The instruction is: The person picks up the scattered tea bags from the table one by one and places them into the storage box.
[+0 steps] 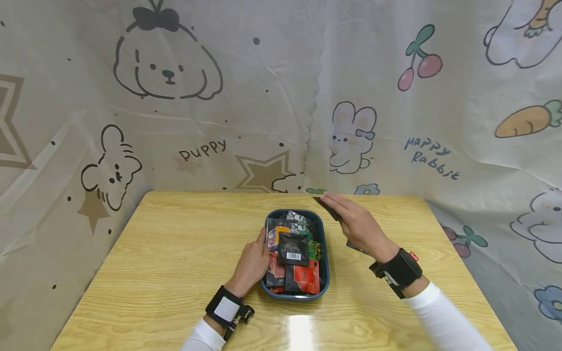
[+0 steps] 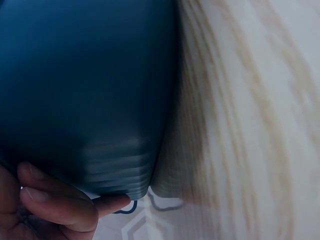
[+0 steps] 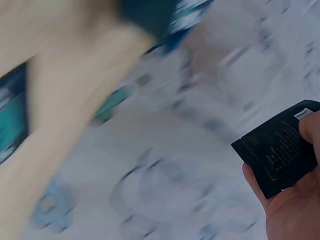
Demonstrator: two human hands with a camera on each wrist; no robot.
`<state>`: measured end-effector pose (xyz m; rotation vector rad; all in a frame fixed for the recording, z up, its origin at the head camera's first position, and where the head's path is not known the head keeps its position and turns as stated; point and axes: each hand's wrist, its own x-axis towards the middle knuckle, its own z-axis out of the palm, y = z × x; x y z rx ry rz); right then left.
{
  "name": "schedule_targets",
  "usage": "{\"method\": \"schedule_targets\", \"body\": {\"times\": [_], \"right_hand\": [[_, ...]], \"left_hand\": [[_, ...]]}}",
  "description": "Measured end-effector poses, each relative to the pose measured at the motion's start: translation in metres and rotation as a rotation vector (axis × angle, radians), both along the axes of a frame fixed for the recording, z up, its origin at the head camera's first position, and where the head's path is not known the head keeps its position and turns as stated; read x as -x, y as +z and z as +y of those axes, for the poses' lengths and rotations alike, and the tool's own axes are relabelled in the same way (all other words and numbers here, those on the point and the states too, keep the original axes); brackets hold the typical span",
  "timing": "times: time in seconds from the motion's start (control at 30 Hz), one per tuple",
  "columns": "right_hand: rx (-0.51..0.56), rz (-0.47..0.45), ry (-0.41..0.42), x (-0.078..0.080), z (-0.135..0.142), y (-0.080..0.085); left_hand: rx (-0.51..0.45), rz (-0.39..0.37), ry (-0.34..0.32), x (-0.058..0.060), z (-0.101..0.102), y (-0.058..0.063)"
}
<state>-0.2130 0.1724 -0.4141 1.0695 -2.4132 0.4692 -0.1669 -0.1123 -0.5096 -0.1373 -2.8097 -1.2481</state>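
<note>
A dark blue plastic basket [image 1: 325,273] full of flat sachets stands on the table. My left hand [image 1: 251,265] touches its left side; in the left wrist view the index finger lies straight along the blue wall and other fingers are bent, with the thumb's hold hidden. To the right of the basket and above the table, my right hand [image 1: 362,229] pinches a small black sachet [image 3: 280,150] with fine print and a white label. Uppermost in the basket lies a black sachet [image 1: 293,247] with a white barcode, over a red and black sachet [image 1: 307,275].
Under the right hand, a dark packet [image 1: 354,247] lies on the wooden table [image 1: 189,253], mostly hidden by that hand. Behind the table hangs a pale cloth [image 1: 246,112] printed with cartoon animals. The right wrist view is blurred on its left.
</note>
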Motion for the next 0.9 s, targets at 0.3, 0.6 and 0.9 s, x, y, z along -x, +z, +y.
{"method": "schedule_targets", "body": {"times": [0.3,0.6,0.9], "right_hand": [[-0.079,-0.005,0.163,0.007,-0.053,-0.004],[-0.280,-0.313,0.089,0.011,-0.058,-0.026],[-0.463,-0.612,0.015,0.004,-0.054,-0.043]], "left_hand": [[0.006,0.029,-0.007,0.000,0.000,-0.001],[0.007,0.059,-0.017,0.001,-0.001,0.002],[0.006,0.031,-0.006,0.000,-0.002,0.002]]}}
